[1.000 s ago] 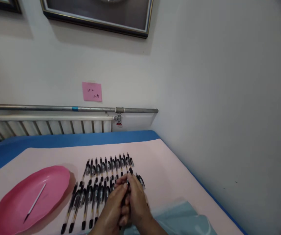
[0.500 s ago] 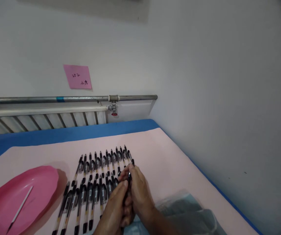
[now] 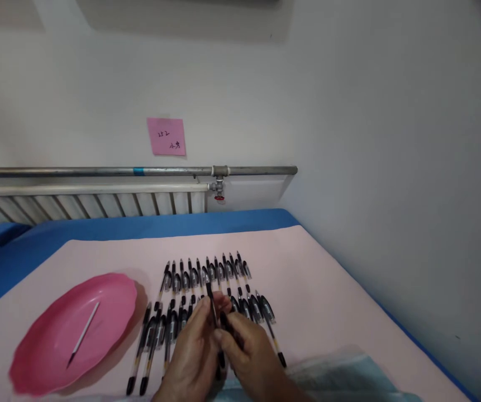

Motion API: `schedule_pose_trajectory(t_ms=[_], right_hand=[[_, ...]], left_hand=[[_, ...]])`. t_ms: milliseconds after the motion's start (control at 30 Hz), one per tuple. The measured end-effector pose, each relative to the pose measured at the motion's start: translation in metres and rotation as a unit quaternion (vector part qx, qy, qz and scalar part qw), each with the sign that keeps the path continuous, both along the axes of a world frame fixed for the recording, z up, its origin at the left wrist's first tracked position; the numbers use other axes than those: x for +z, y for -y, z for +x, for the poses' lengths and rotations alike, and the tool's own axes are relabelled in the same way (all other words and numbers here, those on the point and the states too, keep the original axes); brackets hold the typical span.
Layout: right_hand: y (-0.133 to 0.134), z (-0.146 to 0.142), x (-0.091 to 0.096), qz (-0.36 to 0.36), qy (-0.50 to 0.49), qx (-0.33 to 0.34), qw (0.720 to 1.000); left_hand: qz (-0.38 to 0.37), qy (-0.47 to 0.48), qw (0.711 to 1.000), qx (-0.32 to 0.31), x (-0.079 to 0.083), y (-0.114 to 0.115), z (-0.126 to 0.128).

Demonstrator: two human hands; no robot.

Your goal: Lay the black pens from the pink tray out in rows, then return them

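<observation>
A black-ended pen (image 3: 211, 297) points up and away between my two hands, low in the middle of the view. My left hand (image 3: 190, 357) is closed round its barrel, thumb along the side. Close against it, my right hand (image 3: 252, 353) pinches a black pen cap (image 3: 224, 320) between thumb and fingers; much of this cap is hidden. Just beyond the hands, several uncapped pens with black caps beside them lie in a back row (image 3: 206, 273). A front row (image 3: 150, 340) of pens and caps runs partly behind my hands.
A pink scalloped plate (image 3: 117, 287) on the left holds a thin white refill (image 3: 84, 334) with a dark tip. Pale pink sheeting (image 3: 328, 312) covers the blue tabletop (image 3: 173, 224). Light-blue cloth (image 3: 344, 377) lies at the front right. Wall, radiator (image 3: 98, 205) and pipe (image 3: 261, 170) stand behind.
The view has turned left, so everything appears further right. My hands have shifted against the rows, uncovering front-row pens on the right. The pen between them now shows more of its length.
</observation>
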State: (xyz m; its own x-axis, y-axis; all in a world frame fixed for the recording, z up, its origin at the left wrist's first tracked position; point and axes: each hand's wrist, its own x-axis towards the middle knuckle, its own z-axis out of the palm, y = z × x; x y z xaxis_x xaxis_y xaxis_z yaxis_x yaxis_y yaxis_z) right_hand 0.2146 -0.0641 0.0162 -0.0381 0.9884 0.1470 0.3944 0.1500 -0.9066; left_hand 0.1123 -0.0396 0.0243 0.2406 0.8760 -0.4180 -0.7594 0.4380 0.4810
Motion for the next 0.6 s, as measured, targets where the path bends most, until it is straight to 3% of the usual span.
schedule_pose_trajectory(t_ms=[200,333,467,600], right_hand=[[-0.003,0.004,-0.004,-0.026,-0.003,-0.022,0.999],[-0.026,0.040,-0.009,-0.020,-0.021,-0.138,0.990],[-0.063,0.078,-0.016,-0.032,0.112,-0.238,0.964],[-0.094,0.091,-0.024,-0.042,0.171,-0.226,0.958]], left_hand=[[0.004,-0.045,0.999,-0.016,-0.005,0.004,-0.003],[0.048,-0.121,0.991,-0.042,-0.010,0.002,-0.009],[0.051,-0.165,0.984,-0.040,-0.015,-0.002,-0.010],[0.018,-0.178,0.983,-0.046,-0.021,-0.005,-0.005]])
